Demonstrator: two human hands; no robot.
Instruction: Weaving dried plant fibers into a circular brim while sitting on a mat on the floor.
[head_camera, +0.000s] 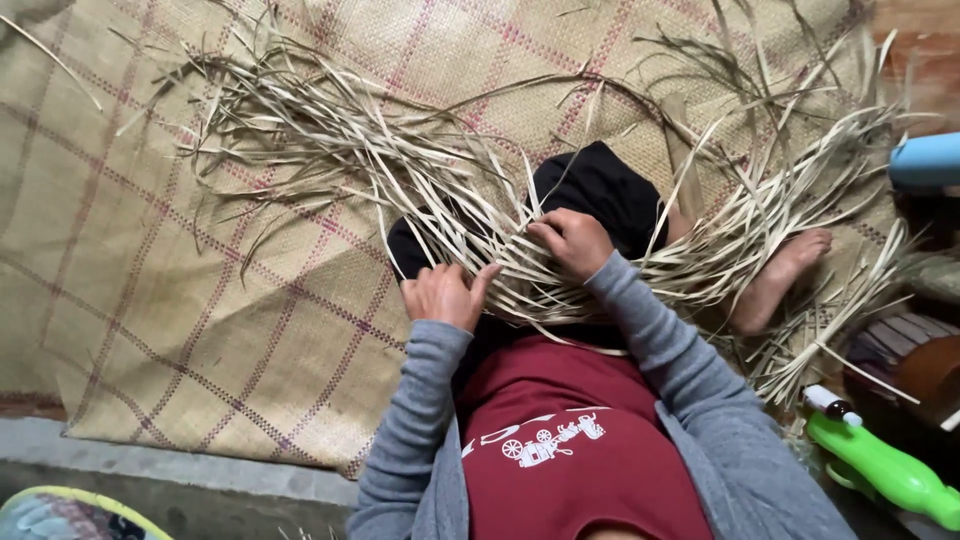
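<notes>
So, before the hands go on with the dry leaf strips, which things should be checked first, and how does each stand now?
1. Left hand grips the strips: ok, fingers curled on a bunch over the lap.
2. Right hand grips the strips: ok, fingers pressed into the bundle.
3. Strips lie in order: not ok, they fan out tangled across the woven mat.
4. Bare foot free of the strips: not ok, several cross over it.
5. Green bottle away from the work: ok, it lies by the right side, apart from the hands.
6. Woven start under the hands: cannot tell, the hands and strips hide it.
</notes>
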